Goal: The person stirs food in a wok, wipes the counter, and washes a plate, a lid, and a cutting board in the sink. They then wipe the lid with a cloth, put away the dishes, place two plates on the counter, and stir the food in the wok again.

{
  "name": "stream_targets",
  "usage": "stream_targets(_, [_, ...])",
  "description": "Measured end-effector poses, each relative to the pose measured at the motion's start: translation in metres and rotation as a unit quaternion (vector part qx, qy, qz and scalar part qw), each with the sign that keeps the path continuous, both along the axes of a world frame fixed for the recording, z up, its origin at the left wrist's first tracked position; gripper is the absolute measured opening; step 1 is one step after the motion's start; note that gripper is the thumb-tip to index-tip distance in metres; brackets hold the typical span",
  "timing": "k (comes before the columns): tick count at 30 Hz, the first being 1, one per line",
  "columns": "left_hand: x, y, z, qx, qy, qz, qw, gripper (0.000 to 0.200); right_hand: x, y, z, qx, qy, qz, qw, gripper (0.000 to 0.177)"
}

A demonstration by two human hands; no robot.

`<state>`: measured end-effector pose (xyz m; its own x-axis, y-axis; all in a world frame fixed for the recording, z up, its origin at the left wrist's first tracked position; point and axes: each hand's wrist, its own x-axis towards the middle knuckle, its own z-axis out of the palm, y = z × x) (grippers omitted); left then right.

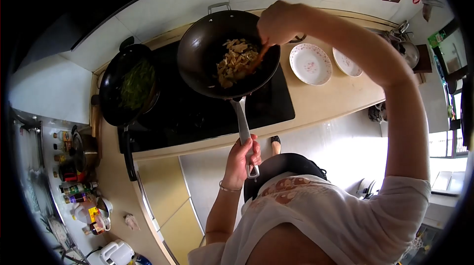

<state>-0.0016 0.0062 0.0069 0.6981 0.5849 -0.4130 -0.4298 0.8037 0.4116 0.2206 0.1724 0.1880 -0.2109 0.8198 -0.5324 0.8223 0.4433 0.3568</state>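
A large dark wok [197, 60] sits on the black glass cooktop [197, 122]. My left hand [242, 159] is wrapped round its long silver handle [242, 122]. Pale sliced food [233, 62] lies in a heap toward the right side of the wok. Over the wok's right rim, my right hand [279, 23] grips a brown wooden spatula [257, 61], its blade down among the slices. The top of the spatula's handle is hidden in my fingers.
To the left stands a second black pan [111, 82] holding green vegetables [137, 84], its handle sticking out past the counter edge. Two patterned white plates, one nearer [310, 64] and one farther right [347, 62], rest on the counter. Bottles [79, 193] and a pot [85, 151] crowd the left side.
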Motion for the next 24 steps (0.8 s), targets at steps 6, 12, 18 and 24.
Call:
stream_targets(6, [0.000,-0.002,-0.003,0.001,-0.012,0.000,1.000,0.014,0.018,0.003,-0.022,-0.012,-0.024,-0.025,0.999,0.020])
stream_targets(12, [0.000,-0.001,0.000,0.005,-0.021,0.003,1.000,0.016,0.032,-0.001,0.006,0.005,0.028,-0.025,0.999,0.016])
stream_targets(18, [0.000,-0.001,-0.001,0.002,-0.032,0.007,0.999,0.016,0.045,0.018,-0.027,0.075,-0.005,-0.060,0.995,0.013])
stream_targets(24, [0.002,0.007,-0.006,-0.012,-0.001,-0.021,1.000,0.019,0.070,0.028,-0.046,0.100,0.096,-0.186,0.973,0.015])
